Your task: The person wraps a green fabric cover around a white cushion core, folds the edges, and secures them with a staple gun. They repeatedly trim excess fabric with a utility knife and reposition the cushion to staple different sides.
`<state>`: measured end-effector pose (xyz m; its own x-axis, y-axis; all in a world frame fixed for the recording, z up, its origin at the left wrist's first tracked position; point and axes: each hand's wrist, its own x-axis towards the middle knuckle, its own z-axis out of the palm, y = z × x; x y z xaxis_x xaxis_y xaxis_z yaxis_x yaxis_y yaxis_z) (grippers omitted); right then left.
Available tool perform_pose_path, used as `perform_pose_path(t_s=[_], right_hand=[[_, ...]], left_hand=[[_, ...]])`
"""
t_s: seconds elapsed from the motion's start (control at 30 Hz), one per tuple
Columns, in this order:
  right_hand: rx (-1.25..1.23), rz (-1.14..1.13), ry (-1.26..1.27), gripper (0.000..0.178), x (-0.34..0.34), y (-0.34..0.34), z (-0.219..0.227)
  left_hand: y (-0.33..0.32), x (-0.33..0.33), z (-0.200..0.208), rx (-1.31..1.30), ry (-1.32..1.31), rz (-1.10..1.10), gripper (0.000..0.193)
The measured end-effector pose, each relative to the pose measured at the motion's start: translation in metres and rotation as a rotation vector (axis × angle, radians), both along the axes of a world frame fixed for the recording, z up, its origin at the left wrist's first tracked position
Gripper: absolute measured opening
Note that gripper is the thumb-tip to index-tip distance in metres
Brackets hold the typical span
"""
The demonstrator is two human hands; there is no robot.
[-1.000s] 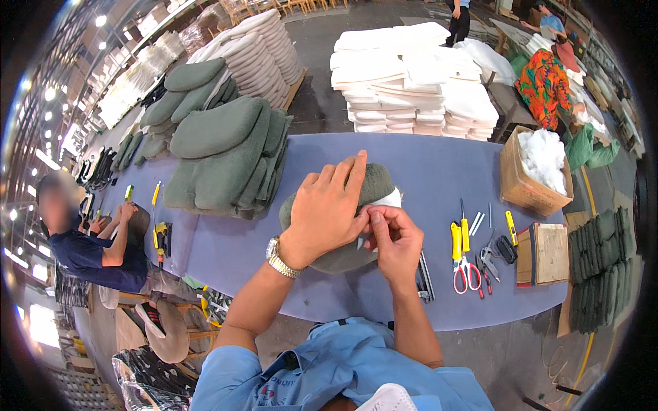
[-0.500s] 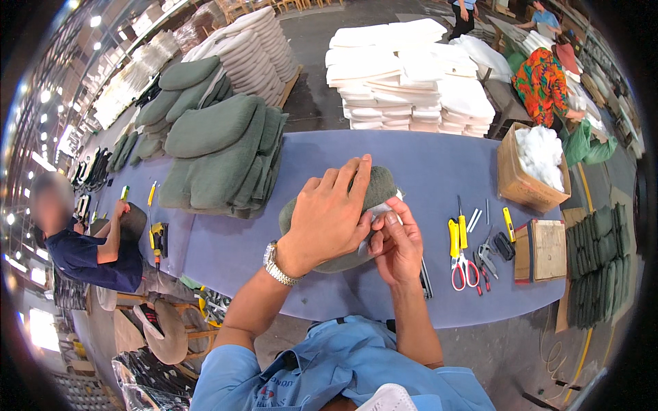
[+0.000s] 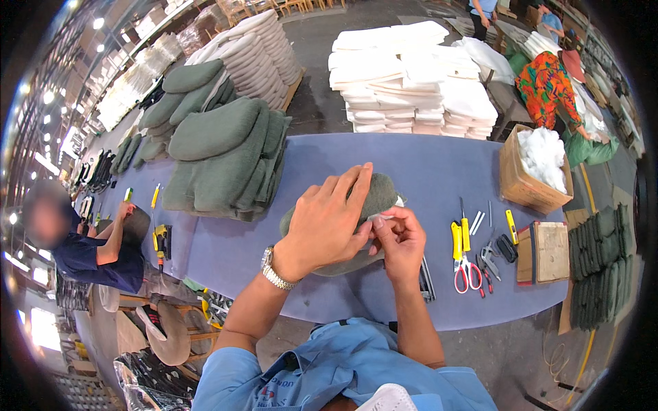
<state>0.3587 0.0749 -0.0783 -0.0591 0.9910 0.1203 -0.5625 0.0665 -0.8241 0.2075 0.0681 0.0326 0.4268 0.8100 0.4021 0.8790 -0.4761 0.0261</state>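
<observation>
A grey-green padded cushion (image 3: 381,195) lies on the blue-grey table before me, partly covered by my hands. My left hand (image 3: 327,212), with a metal watch at the wrist, rests over it with its fingers stretched out. Its thumb reaches to the cushion's near right edge. There my right hand (image 3: 403,241) pinches a thin white strip (image 3: 379,217) between thumb and fingertips. What the strip is made of, and how it joins the cushion, I cannot make out. A bit of white shows at the cushion's right end.
Stacked grey-green cushions (image 3: 216,154) stand left. On the right lie scissors (image 3: 467,274), a yellow-handled screwdriver (image 3: 465,233), a yellow cutter (image 3: 511,226) and pliers (image 3: 489,260). A carton of white stuffing (image 3: 531,179) sits behind them. A co-worker (image 3: 96,236) sits left; white pads (image 3: 411,82) are piled beyond.
My right hand has turned slightly, its fingers curling closer over the white strip at the cushion's edge. My left hand stays on the cushion. The view has shifted a little.
</observation>
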Motion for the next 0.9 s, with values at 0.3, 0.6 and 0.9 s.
perform_pose_path(t_s=[0.3,0.6,0.9], right_hand=[[0.130,-0.195,-0.352,0.016,0.000,0.013,-0.012],[0.199,-0.236,-0.382,0.020,0.009,0.011,-0.020],[0.314,-0.082,-0.842,0.042,0.012,0.000,-0.060]], left_hand=[[0.014,-0.010,-0.001,-0.084,-0.100,0.071,0.067],[0.004,-0.053,-0.009,-0.011,-0.361,0.271,0.038],[-0.017,-0.153,-0.039,-0.168,-0.771,0.239,0.059]])
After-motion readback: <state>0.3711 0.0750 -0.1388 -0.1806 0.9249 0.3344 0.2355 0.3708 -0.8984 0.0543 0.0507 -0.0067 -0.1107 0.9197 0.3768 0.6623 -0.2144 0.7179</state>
